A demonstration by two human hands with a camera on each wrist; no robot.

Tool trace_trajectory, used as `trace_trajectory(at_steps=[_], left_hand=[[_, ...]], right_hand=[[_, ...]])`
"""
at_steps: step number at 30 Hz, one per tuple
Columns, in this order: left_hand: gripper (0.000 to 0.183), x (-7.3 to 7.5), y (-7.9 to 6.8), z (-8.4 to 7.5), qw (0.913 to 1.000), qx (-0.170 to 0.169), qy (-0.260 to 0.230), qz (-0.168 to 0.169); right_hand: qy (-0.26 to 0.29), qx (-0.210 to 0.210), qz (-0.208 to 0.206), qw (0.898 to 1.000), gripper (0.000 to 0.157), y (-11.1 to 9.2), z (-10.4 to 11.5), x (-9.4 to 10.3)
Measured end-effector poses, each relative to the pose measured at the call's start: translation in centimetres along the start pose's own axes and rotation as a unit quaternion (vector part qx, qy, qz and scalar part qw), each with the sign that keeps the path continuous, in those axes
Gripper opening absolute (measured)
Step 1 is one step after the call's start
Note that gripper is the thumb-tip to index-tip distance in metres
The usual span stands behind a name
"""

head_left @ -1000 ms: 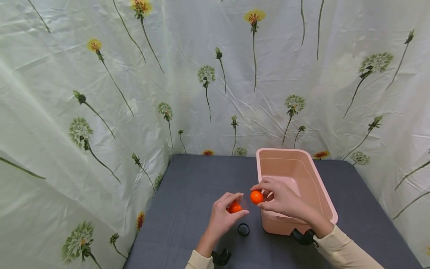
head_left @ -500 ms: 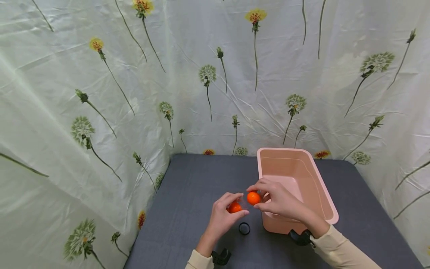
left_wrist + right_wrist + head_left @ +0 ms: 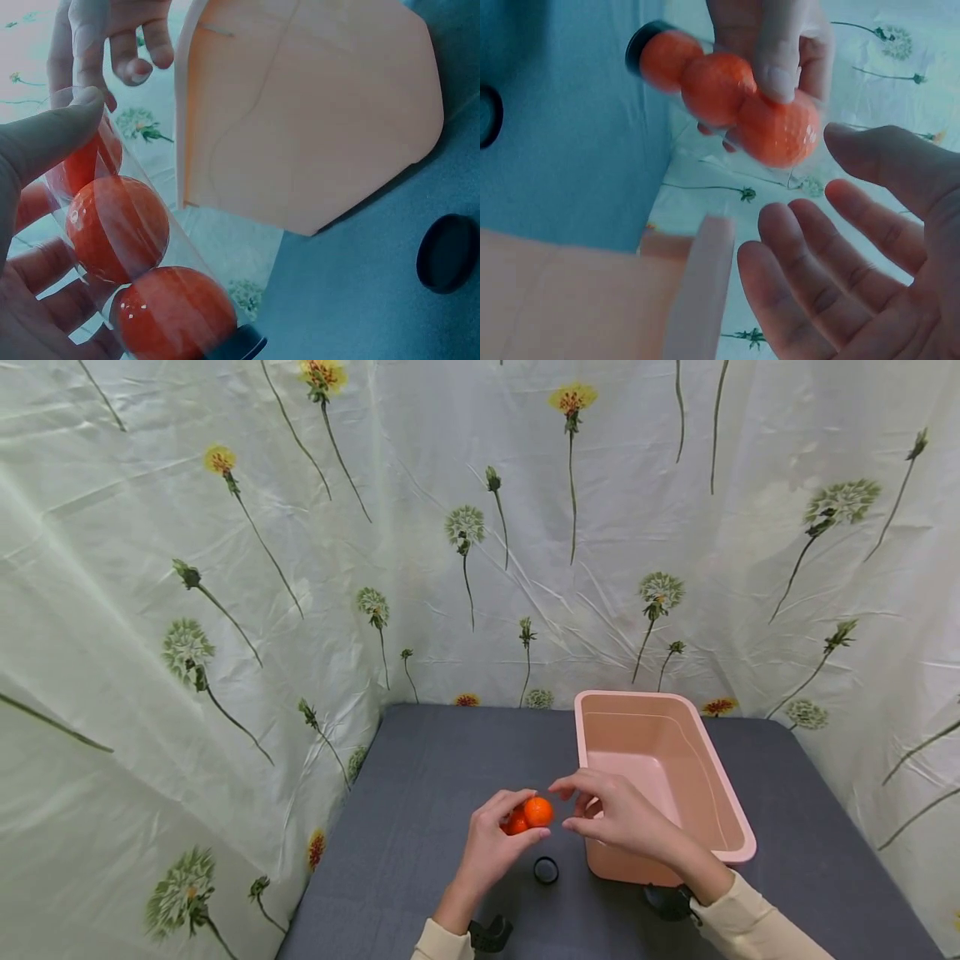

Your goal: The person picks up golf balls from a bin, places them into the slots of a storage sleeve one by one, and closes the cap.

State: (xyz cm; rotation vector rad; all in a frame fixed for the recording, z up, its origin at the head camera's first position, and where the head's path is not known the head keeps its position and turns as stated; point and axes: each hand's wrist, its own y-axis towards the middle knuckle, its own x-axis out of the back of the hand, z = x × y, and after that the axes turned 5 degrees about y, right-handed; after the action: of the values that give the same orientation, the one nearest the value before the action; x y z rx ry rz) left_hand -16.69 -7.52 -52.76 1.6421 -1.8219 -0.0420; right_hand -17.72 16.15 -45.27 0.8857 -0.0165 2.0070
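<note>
My left hand (image 3: 498, 837) grips a clear plastic tube (image 3: 161, 199) with a black cap on its far end. Inside the tube sit three orange balls in a row; the middle ball (image 3: 118, 229) and the ball (image 3: 178, 313) by the cap show plainly in the left wrist view. The outermost ball (image 3: 778, 129) lies at the tube's uncapped end, partly behind the left thumb. My right hand (image 3: 626, 814) is just right of that end, fingers spread and holding nothing. Below the hands a loose black cap (image 3: 546, 870) lies on the table.
A pink plastic bin (image 3: 712, 743) stands on the dark grey table (image 3: 450, 752) behind and under my right hand. White curtains (image 3: 420, 527) with dandelion prints hang at the back and sides.
The orange ball that my right hand pinched is now in the mouth of the tube. The right fingers have let go of it. My left hand has stayed nearly in place.
</note>
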Motion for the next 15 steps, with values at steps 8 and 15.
trace_trajectory(at_steps=[8,15], left_hand=[[0.049,1.0,-0.5,0.5,0.9987,0.032,-0.030,-0.025],[0.052,2.4,-1.1,1.1,0.9939,0.053,-0.025,-0.094]], right_hand=[[0.009,0.001,-0.050,0.999,0.051,-0.9,1.2,-2.0],[0.015,-0.010,-0.095,0.995,0.059,-1.7,2.7,-5.7]])
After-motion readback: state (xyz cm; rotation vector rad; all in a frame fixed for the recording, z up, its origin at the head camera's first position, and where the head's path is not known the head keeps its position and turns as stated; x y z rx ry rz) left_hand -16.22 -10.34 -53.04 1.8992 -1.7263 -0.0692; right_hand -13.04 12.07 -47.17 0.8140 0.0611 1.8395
